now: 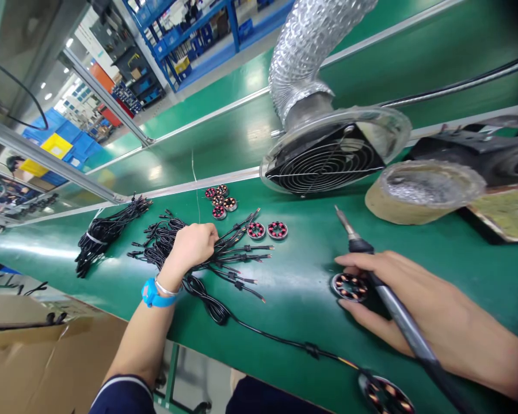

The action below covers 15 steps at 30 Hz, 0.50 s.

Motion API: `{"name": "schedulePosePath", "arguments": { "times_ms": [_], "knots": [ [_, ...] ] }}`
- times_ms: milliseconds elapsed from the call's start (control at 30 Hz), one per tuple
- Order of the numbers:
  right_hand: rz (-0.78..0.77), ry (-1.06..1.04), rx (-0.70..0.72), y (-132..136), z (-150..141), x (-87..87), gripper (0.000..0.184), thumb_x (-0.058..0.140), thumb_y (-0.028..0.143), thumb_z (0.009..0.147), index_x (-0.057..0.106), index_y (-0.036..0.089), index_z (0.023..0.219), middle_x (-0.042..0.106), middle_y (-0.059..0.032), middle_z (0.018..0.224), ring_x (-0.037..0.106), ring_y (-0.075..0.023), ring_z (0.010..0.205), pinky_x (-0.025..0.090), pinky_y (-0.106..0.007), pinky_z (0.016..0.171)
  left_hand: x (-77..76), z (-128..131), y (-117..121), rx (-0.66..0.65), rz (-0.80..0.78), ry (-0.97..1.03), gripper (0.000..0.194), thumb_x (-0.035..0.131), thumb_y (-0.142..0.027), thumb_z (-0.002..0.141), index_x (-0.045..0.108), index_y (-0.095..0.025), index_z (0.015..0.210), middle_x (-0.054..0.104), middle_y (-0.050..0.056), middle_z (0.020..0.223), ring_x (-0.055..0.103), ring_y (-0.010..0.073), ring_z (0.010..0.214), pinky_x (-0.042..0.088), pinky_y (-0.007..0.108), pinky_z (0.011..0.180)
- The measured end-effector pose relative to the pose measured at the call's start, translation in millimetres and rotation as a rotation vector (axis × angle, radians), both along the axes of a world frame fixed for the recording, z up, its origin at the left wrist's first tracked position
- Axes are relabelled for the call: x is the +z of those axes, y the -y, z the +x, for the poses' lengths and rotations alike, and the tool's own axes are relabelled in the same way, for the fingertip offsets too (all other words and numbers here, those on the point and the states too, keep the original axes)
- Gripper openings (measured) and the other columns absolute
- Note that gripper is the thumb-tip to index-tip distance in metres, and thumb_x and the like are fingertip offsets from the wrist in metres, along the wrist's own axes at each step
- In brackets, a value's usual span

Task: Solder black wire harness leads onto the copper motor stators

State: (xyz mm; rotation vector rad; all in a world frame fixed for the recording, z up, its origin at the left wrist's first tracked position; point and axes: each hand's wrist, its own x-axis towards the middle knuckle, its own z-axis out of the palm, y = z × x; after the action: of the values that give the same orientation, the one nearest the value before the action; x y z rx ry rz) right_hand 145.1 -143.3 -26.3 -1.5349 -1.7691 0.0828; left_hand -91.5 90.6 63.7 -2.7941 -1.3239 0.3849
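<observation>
My left hand (pixel 193 246) reaches into a pile of black cables (pixel 162 238), its fingers closed and whatever is between them hidden. Bare tinned ends of the cables (pixel 250 256) fan out to its right. A thin pale wire (pixel 197 190) runs down to the hand from behind. My right hand (pixel 418 305) grips a soldering iron (pixel 391 302), whose tip points up and away. Its thumb and forefinger are also around a small round motor stator (pixel 349 286) with copper windings. One cable leads to another stator (pixel 386 394) at the near edge.
Several stators (pixel 218 200) lie at the back, and two more stators (pixel 267 230) nearer. A tied cable bundle (pixel 107 233) is at left. A fume extractor fan (pixel 328 158) hangs low; a tape roll (pixel 423 192) stands to its right. A cardboard box (pixel 47 362) sits below left.
</observation>
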Motion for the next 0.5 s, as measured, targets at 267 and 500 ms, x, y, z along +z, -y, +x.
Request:
{"name": "schedulePosePath", "arguments": {
  "times_ms": [267,500],
  "knots": [
    [0.036,0.048,0.008,-4,-1,0.1,0.033,0.05,0.031,0.091,0.048,0.017,0.121,0.061,-0.0108,0.093,0.06,-0.0252,0.076,0.05,-0.038,0.064,12.0,5,-4,0.07,0.019,0.263,0.028,0.045,-0.034,0.092,0.068,-0.02,0.096,0.069,0.005,0.075,0.064,0.021,0.073,0.043,0.028,0.067],
    [0.018,0.036,-0.001,0,-2,3.8,0.033,0.052,0.029,0.091,0.047,0.019,0.122,0.06,-0.0091,0.092,0.06,-0.0241,0.076,0.051,-0.037,0.065,-12.8,44,-8,0.048,-0.116,0.257,0.01,0.064,-0.026,0.077,0.068,-0.019,0.081,0.069,0.007,0.076,0.064,0.0236,0.078,0.046,0.03,0.072]
  ]
}}
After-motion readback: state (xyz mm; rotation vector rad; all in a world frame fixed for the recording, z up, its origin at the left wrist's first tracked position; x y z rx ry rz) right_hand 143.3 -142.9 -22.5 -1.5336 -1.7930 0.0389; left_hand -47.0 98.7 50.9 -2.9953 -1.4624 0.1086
